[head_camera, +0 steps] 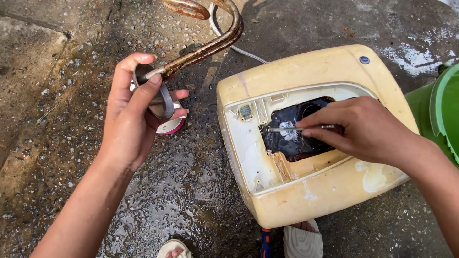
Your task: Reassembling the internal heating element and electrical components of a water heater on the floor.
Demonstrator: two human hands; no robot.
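Your left hand (131, 114) grips the rusty coiled heating element (201, 48); right hand (363, 126) pinches a thin metal rod (287, 128) over the cream plastic heater casing's (306, 191) dark opening. Probably cleaning inside; next, steady probing.

Rough grey concrete ground (57, 157), wet and dark in patches. Yellowed cream plastic appliance casing (334, 191) stands on it. White cord (239, 48) lies beyond the casing; green plastic tub (442, 114) just right; white sandals (301, 241) in front.
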